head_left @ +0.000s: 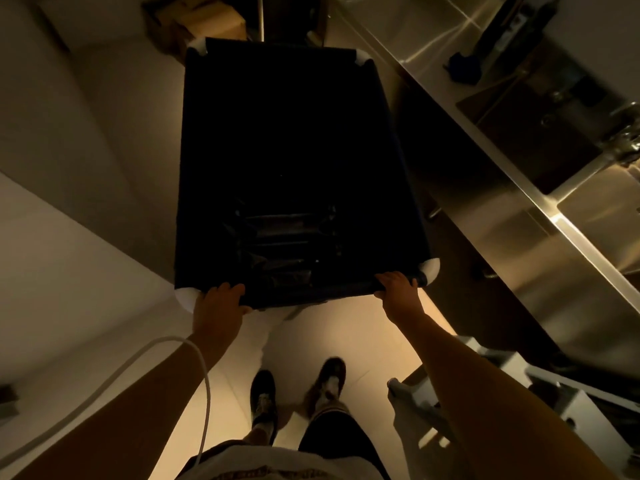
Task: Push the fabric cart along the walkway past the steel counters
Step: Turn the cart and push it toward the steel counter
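Observation:
A deep fabric cart (291,133) of dark cloth with white corner pieces fills the middle of the head view, standing on the pale walkway floor (356,341). My left hand (220,299) grips the cart's near rim by its left corner. My right hand (398,289) grips the same rim by the right corner. Dark metal frame parts lie in the bottom of the cart. A long steel counter (512,202) runs along the right side, close to the cart's right edge. My feet are mid-step just behind the cart.
A pale wall or cabinet face (69,168) lines the left side of the walkway. Cardboard boxes (197,22) sit on the floor beyond the cart. A sink basin (561,109) is set in the counter. White equipment (519,393) stands at lower right. A white cable (207,393) hangs over my left arm.

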{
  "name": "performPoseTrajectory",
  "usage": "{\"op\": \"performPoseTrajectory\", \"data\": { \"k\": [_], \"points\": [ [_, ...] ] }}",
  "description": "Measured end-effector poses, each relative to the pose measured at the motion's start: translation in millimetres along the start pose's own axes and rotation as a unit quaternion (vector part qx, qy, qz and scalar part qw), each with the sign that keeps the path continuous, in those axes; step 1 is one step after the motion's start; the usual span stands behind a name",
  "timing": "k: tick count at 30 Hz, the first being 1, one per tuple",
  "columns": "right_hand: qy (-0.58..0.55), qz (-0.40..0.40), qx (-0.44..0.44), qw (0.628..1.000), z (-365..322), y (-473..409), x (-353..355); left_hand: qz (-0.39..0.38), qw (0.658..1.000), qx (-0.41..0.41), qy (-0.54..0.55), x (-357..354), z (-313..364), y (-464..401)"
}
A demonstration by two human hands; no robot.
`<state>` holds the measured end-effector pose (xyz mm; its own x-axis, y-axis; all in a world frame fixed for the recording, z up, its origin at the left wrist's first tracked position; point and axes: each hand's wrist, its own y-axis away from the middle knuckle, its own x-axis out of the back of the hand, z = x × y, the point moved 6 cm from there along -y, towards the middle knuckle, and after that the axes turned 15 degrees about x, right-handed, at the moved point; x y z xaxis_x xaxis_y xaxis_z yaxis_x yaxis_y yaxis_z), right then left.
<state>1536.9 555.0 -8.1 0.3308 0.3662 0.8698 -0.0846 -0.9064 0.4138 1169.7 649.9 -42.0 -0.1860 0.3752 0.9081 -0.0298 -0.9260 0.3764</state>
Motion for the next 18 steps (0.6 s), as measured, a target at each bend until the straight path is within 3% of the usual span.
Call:
{"op": "performPoseTrajectory", "data": {
  "k": [18],
  "points": [
    [0.081, 0.012, 0.195, 0.977, 33, -132, 64, 0.058, 0.995, 0.079, 0.023, 17, 88, -54]
  ]
}}
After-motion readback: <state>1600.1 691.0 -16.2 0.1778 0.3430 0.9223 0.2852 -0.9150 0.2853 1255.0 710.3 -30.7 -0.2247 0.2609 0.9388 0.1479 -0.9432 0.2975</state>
